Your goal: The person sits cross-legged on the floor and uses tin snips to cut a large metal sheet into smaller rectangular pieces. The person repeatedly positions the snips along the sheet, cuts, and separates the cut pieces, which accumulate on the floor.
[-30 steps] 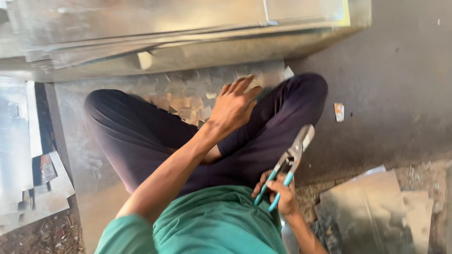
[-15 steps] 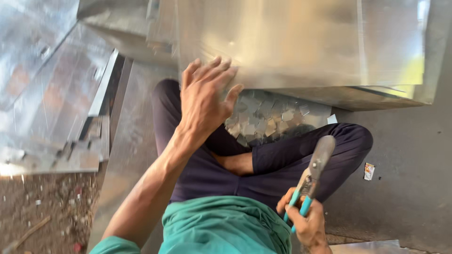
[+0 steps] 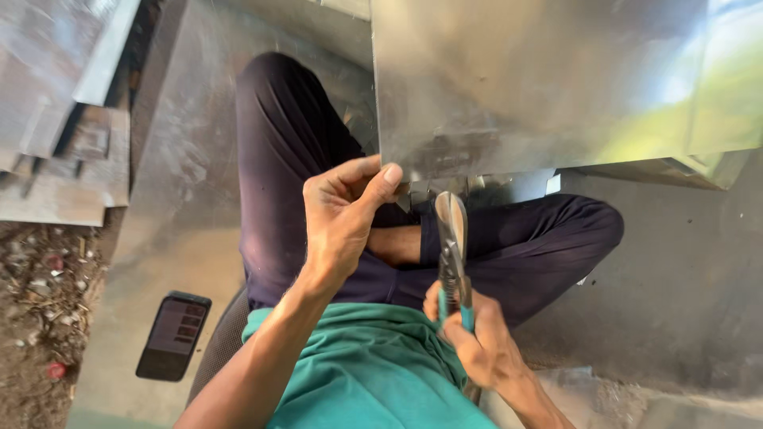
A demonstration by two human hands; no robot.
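Note:
I sit cross-legged in dark trousers and a green shirt. My left hand [image 3: 343, 213] pinches the near corner of a large shiny metal sheet [image 3: 548, 79] that lies over my knees. My right hand [image 3: 475, 338] grips the teal handles of tin snips [image 3: 453, 238]. The snips point up, and their closed grey blades sit just below the sheet's near edge, right of my left thumb.
A dark phone [image 3: 172, 335] lies on a flat metal sheet [image 3: 183, 183] at my left. Stacked metal offcuts [image 3: 63, 119] sit at the upper left above dirt ground [image 3: 40, 318]. Grey concrete floor [image 3: 683, 270] spreads to the right.
My left hand came down from open and raised to pinching the sheet's corner. My right hand brought the snips left and up to the sheet's edge. The view shifted toward the sheet.

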